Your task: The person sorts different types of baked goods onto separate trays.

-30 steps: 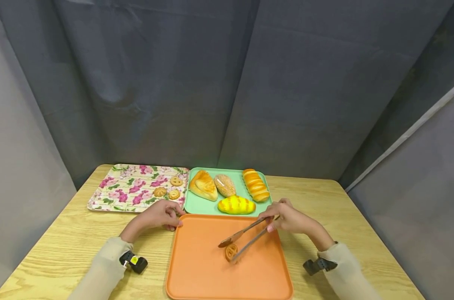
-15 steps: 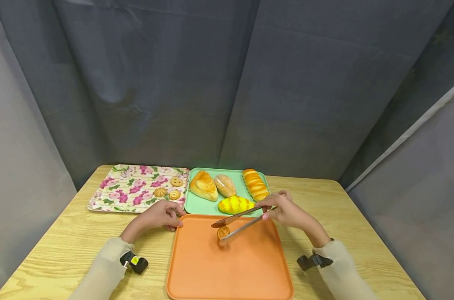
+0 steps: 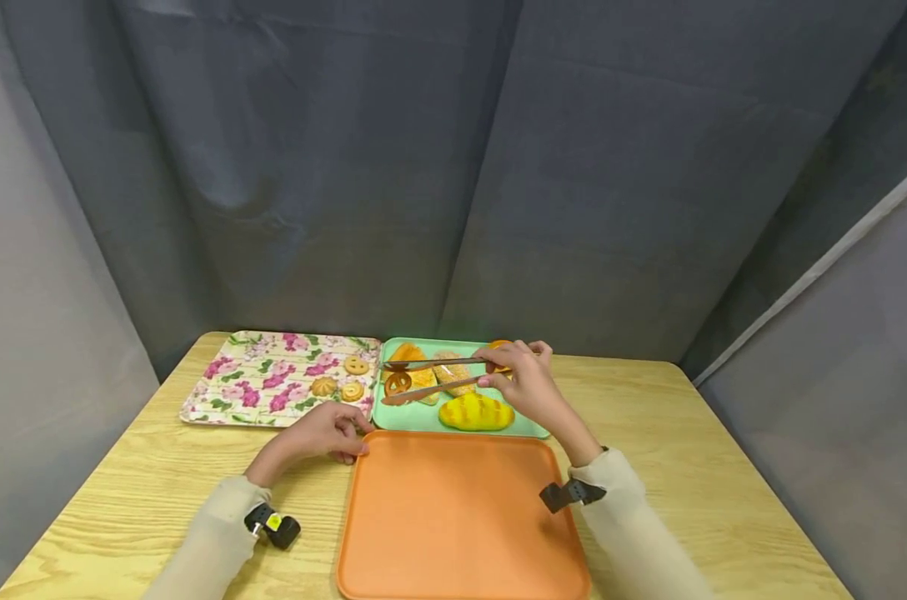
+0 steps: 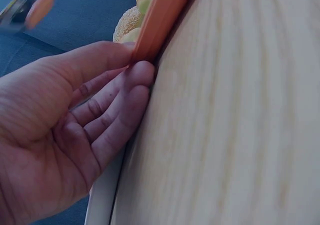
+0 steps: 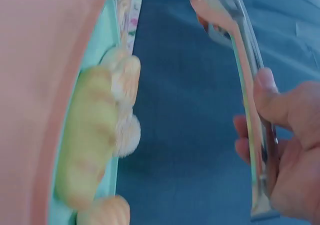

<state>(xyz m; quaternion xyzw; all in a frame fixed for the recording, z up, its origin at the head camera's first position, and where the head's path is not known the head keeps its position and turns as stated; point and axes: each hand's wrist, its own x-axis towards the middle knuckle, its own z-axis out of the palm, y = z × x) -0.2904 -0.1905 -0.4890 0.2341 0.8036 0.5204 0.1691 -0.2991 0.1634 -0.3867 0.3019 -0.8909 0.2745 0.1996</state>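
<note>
My left hand (image 3: pixel 324 429) pinches the far left corner of the orange tray (image 3: pixel 461 517), thumb on its rim and fingertips against its outer side in the left wrist view. With the right hand (image 3: pixel 524 387) I hold metal tongs (image 5: pixel 245 60). Between their tips is a round brown openwork cookie (image 3: pixel 398 383), held up over the left part of the green tray (image 3: pixel 407 418). Behind and below the tongs show a folded pastry (image 3: pixel 423 379) and a sesame bun (image 3: pixel 454 372). A yellow bread roll (image 3: pixel 476 412) lies nearer. My hand mostly hides a striped loaf (image 3: pixel 498 343).
A floral tray (image 3: pixel 273 375) stands left of the green one, touching or nearly so. On its right end lie a button-like cookie (image 3: pixel 356 365), a ridged cookie (image 3: pixel 323 386) and a swirl cookie (image 3: pixel 352 392). Grey curtains (image 3: pixel 348 167) rise behind the wooden table (image 3: pixel 648 433).
The tongs have carried the brown cookie from the orange tray up, away and leftward to above the green tray. My right arm has followed; the left hand has stayed at the tray corner.
</note>
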